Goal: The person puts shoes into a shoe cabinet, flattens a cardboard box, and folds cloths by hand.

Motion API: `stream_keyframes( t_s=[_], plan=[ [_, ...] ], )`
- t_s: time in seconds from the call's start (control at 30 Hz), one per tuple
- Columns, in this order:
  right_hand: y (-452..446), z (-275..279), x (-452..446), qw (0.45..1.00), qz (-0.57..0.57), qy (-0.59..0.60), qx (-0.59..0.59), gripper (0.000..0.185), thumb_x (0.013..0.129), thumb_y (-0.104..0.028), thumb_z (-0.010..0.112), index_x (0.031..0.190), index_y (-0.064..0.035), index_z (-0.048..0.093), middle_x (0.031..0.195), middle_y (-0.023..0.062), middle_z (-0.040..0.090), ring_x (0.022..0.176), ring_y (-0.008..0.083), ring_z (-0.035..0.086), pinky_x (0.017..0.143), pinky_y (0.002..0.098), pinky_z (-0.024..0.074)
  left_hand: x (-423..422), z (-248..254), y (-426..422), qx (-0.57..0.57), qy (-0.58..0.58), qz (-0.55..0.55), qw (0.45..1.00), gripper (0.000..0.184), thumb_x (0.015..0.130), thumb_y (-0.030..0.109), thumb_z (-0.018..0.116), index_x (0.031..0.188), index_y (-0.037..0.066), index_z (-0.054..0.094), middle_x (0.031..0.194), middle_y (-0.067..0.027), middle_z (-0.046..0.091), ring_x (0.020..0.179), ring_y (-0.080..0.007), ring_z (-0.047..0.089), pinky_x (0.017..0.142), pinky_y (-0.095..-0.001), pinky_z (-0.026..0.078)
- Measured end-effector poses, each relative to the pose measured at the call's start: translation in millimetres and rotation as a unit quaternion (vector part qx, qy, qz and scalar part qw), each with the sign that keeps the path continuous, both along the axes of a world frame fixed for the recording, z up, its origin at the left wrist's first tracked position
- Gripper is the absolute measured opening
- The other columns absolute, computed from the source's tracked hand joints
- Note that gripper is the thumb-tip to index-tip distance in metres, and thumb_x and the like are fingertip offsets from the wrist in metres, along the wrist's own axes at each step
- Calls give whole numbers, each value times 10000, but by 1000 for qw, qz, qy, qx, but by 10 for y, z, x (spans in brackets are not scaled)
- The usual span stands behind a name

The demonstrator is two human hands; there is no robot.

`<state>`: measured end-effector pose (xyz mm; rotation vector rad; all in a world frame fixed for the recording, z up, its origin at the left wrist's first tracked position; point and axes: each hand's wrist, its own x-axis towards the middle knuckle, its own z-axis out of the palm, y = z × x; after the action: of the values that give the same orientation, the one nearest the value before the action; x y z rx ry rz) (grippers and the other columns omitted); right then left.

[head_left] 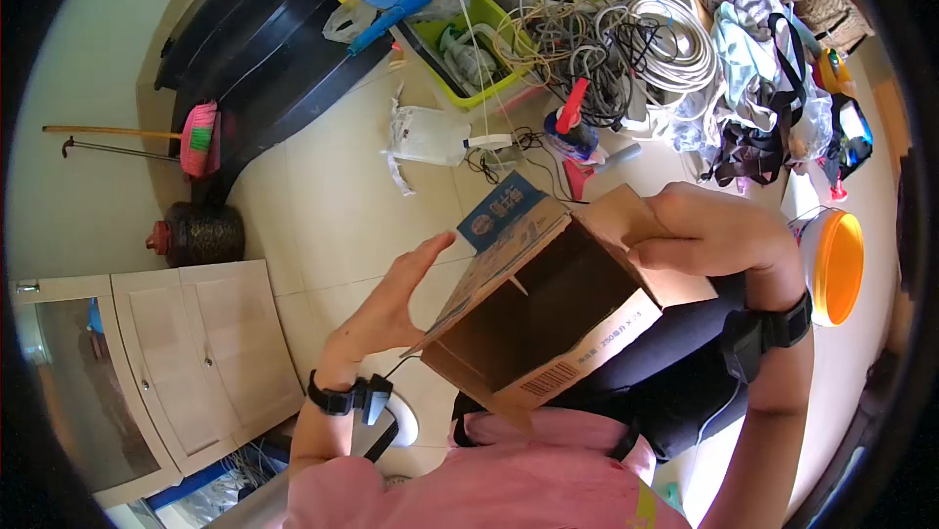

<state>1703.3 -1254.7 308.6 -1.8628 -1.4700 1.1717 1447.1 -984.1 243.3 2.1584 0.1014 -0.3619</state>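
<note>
An open cardboard box (pixel 587 333) is tilted over my lap, its dark inside facing me and its flaps spread. One flap (pixel 504 211) at the far side is blue with white print. My right hand (pixel 714 231) grips the flap at the box's right side, fingers bent around it. My left hand (pixel 386 304) is at the box's left side, thumb and fingers apart; whether it touches the cardboard is hard to tell. Both wrists wear black straps with small devices.
Ahead lie a green bin (pixel 474 50), tangled cables (pixel 587 50), a spray bottle (pixel 572 133) and a white bag (pixel 425 135). An orange-lidded bucket (pixel 838 268) stands right. Left are a wooden cabinet (pixel 210 363), a dark jar (pixel 205 234) and a pink broom (pixel 199 138).
</note>
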Motion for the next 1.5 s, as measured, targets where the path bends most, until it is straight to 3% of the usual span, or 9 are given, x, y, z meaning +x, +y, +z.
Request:
stream_keyframes(
  t_s=[0.2,0.3,0.63,0.83,0.9,0.97,1.17,1.3,1.5],
  plan=[
    [80,182,202,991,-93,97,18,310,832,-262,670,818,47,646,654,149,575,624,208,564,568,338,413,151,120,-142,-64,-60,-38,995,882,763,93,732,1483,79,224,1525,-117,275,1402,-245,270,1140,-362,232],
    [157,314,293,973,-158,164,-45,304,768,-227,732,953,5,672,849,41,645,822,101,578,722,262,454,-54,55,16,-253,37,172,951,1080,649,246,825,1498,75,181,1516,-135,272,1342,-294,336,1113,-382,263],
    [491,230,727,849,-327,409,69,303,787,-224,665,1023,-33,648,897,72,685,716,145,663,661,266,538,-302,-219,281,-435,-93,295,846,783,671,297,841,1294,19,458,1276,-112,521,1144,-227,519,989,-356,396],
    [553,295,1071,940,-136,-142,280,457,945,-383,474,1132,14,604,1160,146,624,1030,202,598,906,343,478,343,-59,278,-279,-241,331,869,576,685,352,847,1063,-22,626,1016,-45,671,942,-161,631,850,-307,487],
    [705,-92,1426,785,-377,381,311,436,994,-322,362,1204,7,557,1161,134,625,1037,221,599,897,350,478,380,-8,565,-281,-246,336,865,528,796,340,760,1149,-13,587,1091,-67,651,985,-178,623,864,-339,494],
    [546,-28,1120,731,-465,379,325,418,1005,-269,332,1303,-9,467,1169,114,624,1094,207,577,910,354,466,458,-15,930,-325,-272,405,811,500,859,339,684,1204,2,555,1156,-80,626,1029,-196,608,886,-360,491],
    [365,-424,171,893,-327,278,134,647,919,-571,475,1350,-90,439,1167,72,608,1075,155,573,869,342,472,283,-227,1314,-522,-201,501,660,490,971,389,492,1330,56,475,1310,-93,552,1163,-239,552,957,-396,474],
    [476,-489,-48,800,-365,426,213,740,877,-624,505,1376,-86,409,1156,75,609,1060,143,570,832,315,476,184,-486,967,-500,-167,542,654,492,944,372,552,1309,48,493,1268,-93,580,1121,-240,579,934,-387,488],
    [475,-763,-298,913,-273,276,122,720,806,-173,714,1406,-8,351,1340,139,505,1206,224,490,1037,384,361,-43,-401,763,-351,-95,559,745,462,873,268,680,1212,-16,546,1137,-116,639,1002,-209,633,852,-342,524]
  ],
)
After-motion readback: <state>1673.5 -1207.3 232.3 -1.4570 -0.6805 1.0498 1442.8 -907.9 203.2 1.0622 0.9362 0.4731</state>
